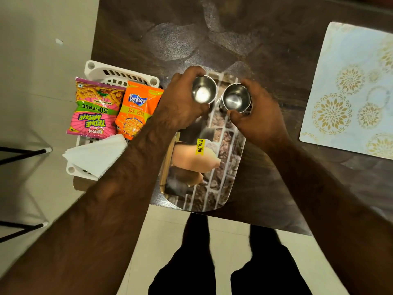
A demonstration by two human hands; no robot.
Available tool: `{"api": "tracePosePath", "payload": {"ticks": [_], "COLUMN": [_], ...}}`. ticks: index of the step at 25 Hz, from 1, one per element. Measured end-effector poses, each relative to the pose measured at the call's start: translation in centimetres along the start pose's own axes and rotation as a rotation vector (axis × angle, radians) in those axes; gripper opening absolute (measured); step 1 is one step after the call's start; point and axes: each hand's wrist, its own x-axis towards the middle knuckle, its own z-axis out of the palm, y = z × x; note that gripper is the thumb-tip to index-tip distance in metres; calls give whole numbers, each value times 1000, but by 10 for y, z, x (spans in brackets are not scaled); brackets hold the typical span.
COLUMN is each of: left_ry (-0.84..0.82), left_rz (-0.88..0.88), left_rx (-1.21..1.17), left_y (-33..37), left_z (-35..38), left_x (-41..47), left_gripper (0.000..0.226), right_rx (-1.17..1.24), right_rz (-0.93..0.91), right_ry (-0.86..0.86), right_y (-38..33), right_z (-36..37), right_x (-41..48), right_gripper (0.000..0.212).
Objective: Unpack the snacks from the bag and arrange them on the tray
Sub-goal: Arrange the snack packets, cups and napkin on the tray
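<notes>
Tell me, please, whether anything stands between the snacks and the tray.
The left hand and right hand hold the left cup and right cup over the tray's far end; the left forearm lies between pink packet, orange packet and tray.

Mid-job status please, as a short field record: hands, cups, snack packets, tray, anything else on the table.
left hand: grips the left steel cup
right hand: grips the right steel cup
cups: upright, side by side over the tray's far end; cannot tell if set down
tray: brick print, yellow price sticker, no snacks on it
pink packet, orange packet: side by side on the white basket, left of tray
white paper: on basket's near end
placemat: far right on table
</notes>
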Motion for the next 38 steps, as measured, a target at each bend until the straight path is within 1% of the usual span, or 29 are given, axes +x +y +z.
{"api": "tracePosePath", "payload": {"ticks": [5, 8, 9, 10, 11, 13, 14, 15, 16, 17, 18, 20, 21, 23, 25, 27, 28, 29, 30, 32, 34, 36, 38], "left_ry": [26, 7, -3, 3, 41, 196, 279, 331, 337, 299, 227, 82, 59, 96, 130, 89, 70, 60, 57, 58, 58, 54, 88], "left_rz": [-7, -1, 0, 3, 12, 24, -7, -77, -169, -260, -318, -307, -272, -241, -245, -234, -225, -215, -207, -218, -238, -234, -202], "left_rx": [-17, -14, -20, -25, -21, 11, 39, 79, 136, 198, 261, 364, 385, 336, 279, 257, 239, 229, 232, 227, 201, 178, 156], "left_y": [-2, 0, 0, -1, -5, -20, -33, -47, -61, -73, -82, -88, -86, -83, -84, -84, -84, -83, -84, -87, -91, -95, -93], "left_z": [1, -2, -6, -12, -20, -44, -59, -73, -85, -92, -93, -83, -77, -70, -66, -64, -64, -64, -64, -68, -74, -77, -78], "left_x": [-1, -4, -7, -10, -15, -25, -30, -34, -37, -39, -40, -42, -42, -41, -40, -41, -42, -42, -42, -41, -39, -38, -39], "left_gripper": [73, 81, 85, 87, 84, 62, 51, 43, 40, 40, 43, 49, 50, 46, 40, 35, 33, 30, 27, 25, 23, 23, 26], "right_rx": [-22, 19, 49, 65, 54, 31, 48, 75, 100, 117, 119, 102, 96, 138, 228, 298, 345, 398, 427, 367, 294, 332, 424], "right_rz": [-7, 4, 24, 38, 42, 41, 53, 77, 102, 120, 128, 118, 105, 99, 109, 118, 145, 197, 262, 378, 450, 471, 434], "right_ry": [-3, -28, -6, 51, 135, 274, 297, 294, 275, 248, 216, 142, 102, 2, -128, -236, -255, -247, -220, -125, -40, -30, -56], "right_y": [1, 1, 1, 3, 5, 11, 13, 13, 13, 12, 10, 5, 2, -7, -23, -48, -62, -77, -91, -109, -112, -109, -110], "right_z": [1, 1, 0, -2, -3, -7, -6, -3, 2, 9, 17, 33, 39, 51, 64, 86, 100, 115, 127, 148, 158, 160, 154], "right_x": [0, -3, -7, -12, -19, -35, -43, -50, -57, -63, -69, -81, -86, -93, -92, -80, -69, -56, -43, -21, -15, -17, -23], "right_gripper": [80, 87, 89, 87, 81, 64, 55, 48, 41, 38, 37, 34, 31, 32, 35, 26, 20, 14, 14, 28, 33, 27, 17]}}
